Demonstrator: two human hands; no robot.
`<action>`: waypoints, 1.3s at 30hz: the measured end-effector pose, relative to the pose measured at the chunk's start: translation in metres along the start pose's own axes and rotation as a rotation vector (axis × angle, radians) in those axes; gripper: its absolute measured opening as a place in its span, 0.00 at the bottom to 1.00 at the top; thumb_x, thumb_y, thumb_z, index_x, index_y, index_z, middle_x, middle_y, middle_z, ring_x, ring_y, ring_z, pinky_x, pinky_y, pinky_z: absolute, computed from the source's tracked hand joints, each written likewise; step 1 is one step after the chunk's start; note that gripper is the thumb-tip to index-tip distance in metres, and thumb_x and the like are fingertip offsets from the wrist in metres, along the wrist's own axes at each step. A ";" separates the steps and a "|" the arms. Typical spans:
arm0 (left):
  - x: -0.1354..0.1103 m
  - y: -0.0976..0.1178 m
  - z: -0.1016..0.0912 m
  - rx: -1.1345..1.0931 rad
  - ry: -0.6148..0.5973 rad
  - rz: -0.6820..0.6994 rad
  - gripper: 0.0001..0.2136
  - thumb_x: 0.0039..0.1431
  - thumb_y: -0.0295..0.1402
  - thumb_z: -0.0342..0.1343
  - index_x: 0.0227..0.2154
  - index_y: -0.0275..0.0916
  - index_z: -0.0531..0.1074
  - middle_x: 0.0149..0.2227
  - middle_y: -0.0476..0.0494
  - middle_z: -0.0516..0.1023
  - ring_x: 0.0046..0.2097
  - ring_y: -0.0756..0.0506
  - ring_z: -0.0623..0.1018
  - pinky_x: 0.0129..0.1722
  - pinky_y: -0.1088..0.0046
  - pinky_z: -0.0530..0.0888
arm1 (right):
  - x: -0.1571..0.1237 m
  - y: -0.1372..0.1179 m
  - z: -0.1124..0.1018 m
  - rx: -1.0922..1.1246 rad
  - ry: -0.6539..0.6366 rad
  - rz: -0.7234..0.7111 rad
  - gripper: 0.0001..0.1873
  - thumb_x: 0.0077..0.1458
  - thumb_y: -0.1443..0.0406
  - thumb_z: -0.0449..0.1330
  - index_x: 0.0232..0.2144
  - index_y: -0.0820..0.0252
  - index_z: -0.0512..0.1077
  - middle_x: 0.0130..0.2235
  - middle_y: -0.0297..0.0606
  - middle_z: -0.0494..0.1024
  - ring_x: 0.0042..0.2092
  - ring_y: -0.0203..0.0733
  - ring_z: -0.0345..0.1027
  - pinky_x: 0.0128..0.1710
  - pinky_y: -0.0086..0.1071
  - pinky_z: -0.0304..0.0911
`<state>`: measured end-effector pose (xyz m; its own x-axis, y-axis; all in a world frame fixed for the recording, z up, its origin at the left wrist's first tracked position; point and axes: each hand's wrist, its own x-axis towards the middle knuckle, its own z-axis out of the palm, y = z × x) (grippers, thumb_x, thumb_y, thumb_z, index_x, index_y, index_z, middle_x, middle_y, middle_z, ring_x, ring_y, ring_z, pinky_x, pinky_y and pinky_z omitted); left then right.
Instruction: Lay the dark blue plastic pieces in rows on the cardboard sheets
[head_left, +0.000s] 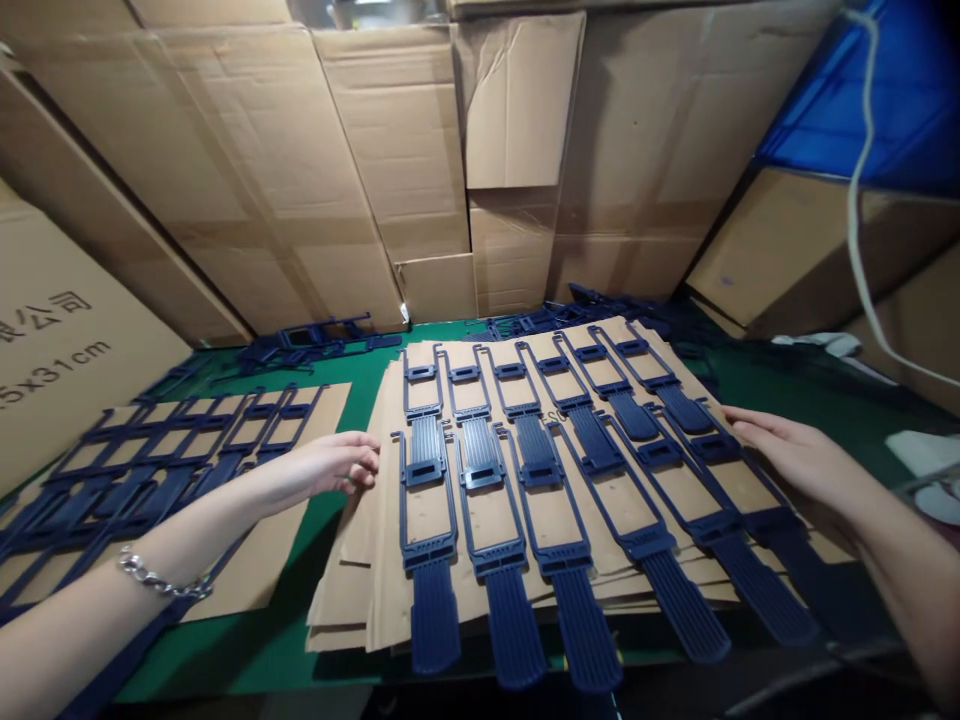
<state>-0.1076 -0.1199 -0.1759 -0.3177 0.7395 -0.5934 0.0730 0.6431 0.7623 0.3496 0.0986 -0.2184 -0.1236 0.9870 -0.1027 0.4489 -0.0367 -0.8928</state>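
Note:
A cardboard sheet [491,515] on top of a stack carries two rows of dark blue plastic frames [547,500] with ribbed tabs. The lower row's tabs stick out past the sheet's near edge. My left hand [341,465], a chain bracelet on its wrist, has its fingers curled at the sheet's left edge. At the opposite edge, my right hand [776,445] grips the sheet's side, its fingers partly hidden by the cardboard and frames.
On the left, another cardboard sheet [281,540] bears more blue frames [165,470]. Loose blue parts [307,340] lie along the back of the green table [247,650]. Cardboard boxes [247,170] wall off the far side. A white cable [855,220] hangs at right.

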 end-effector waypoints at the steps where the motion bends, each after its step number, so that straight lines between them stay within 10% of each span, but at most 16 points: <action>1: 0.001 0.001 -0.001 -0.009 -0.008 -0.005 0.16 0.43 0.38 0.57 0.36 0.40 0.65 0.33 0.49 0.69 0.30 0.56 0.71 0.24 0.87 0.69 | -0.003 -0.007 0.001 0.106 -0.018 0.097 0.18 0.54 0.58 0.55 0.48 0.53 0.68 0.44 0.38 0.72 0.42 0.43 0.68 0.34 0.27 0.67; 15: 0.011 0.012 0.013 -0.168 0.098 0.043 0.26 0.27 0.40 0.69 0.31 0.40 0.63 0.26 0.53 0.64 0.23 0.61 0.64 0.20 0.88 0.66 | 0.013 -0.011 -0.019 0.458 -0.005 0.145 0.10 0.47 0.68 0.57 0.35 0.65 0.67 0.45 0.44 0.70 0.50 0.39 0.62 0.43 0.20 0.60; 21: 0.021 0.004 0.013 -0.164 0.088 0.086 0.23 0.31 0.41 0.67 0.30 0.38 0.64 0.26 0.53 0.63 0.24 0.61 0.63 0.21 0.89 0.66 | 0.004 -0.012 -0.018 0.238 -0.116 0.162 0.15 0.54 0.59 0.56 0.44 0.56 0.66 0.49 0.37 0.68 0.48 0.38 0.64 0.36 0.20 0.64; 29: 0.028 -0.006 0.010 -0.126 0.035 0.120 0.19 0.38 0.41 0.63 0.30 0.38 0.63 0.29 0.52 0.65 0.26 0.59 0.66 0.24 0.87 0.69 | -0.025 0.027 -0.054 -0.359 -0.304 -0.262 0.43 0.43 0.47 0.60 0.59 0.53 0.52 0.60 0.36 0.52 0.59 0.40 0.50 0.55 0.25 0.49; 39: 0.029 -0.007 0.007 -0.123 0.038 0.101 0.19 0.38 0.42 0.63 0.30 0.39 0.62 0.27 0.53 0.63 0.25 0.59 0.65 0.23 0.86 0.69 | -0.068 0.032 -0.031 -0.892 0.110 -0.902 0.20 0.57 0.58 0.46 0.49 0.60 0.62 0.48 0.39 0.69 0.45 0.47 0.67 0.41 0.42 0.69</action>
<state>-0.1104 -0.1009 -0.2002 -0.3503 0.7897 -0.5037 -0.0090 0.5349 0.8449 0.4003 0.0357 -0.2265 -0.6394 0.6164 0.4595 0.6869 0.7265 -0.0188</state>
